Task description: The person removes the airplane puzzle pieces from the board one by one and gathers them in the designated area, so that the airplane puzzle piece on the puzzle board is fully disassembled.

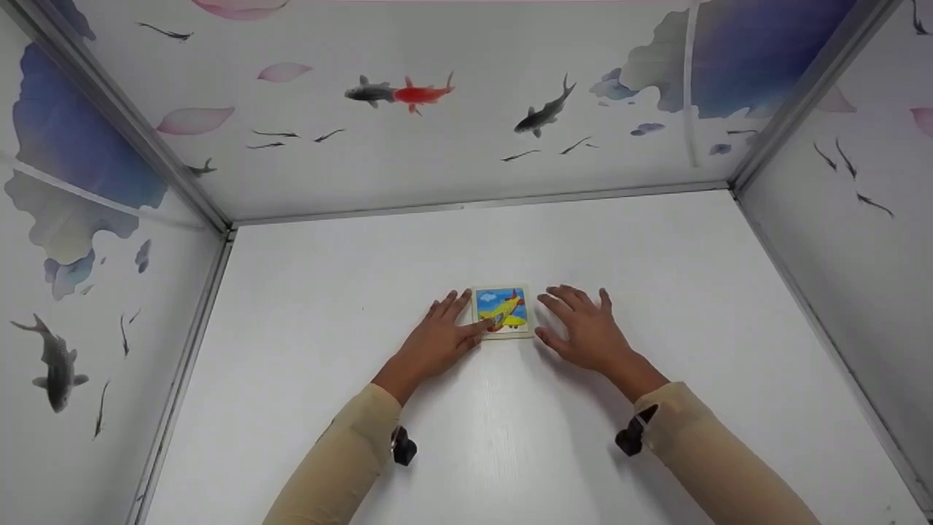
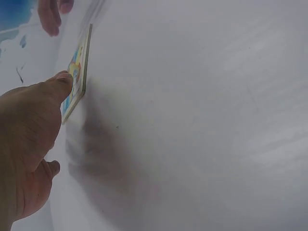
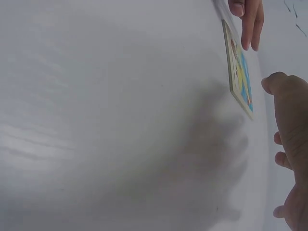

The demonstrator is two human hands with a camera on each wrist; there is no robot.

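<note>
A small square wooden picture board (image 1: 515,302) lies flat on the white table, its pale rim around a yellow airplane on blue sky. My left hand (image 1: 436,339) is at its left side, fingers stretched forward, with the thumb reaching over the lower left of the picture. In the left wrist view, that thumb (image 2: 61,83) overlaps the board (image 2: 77,72). On the other side, my right hand (image 1: 589,334) has its fingers spread and slightly bent, a small gap from the board's right edge. It holds nothing, and the right wrist view shows the board (image 3: 240,72) beyond its fingers.
The white tabletop (image 1: 306,292) extends around the board. A back wall (image 1: 466,160) and two side walls, printed with fish and petals, enclose it, with grey metal strips (image 1: 481,207) along the edges. Small black devices (image 1: 404,446) sit at both wrists.
</note>
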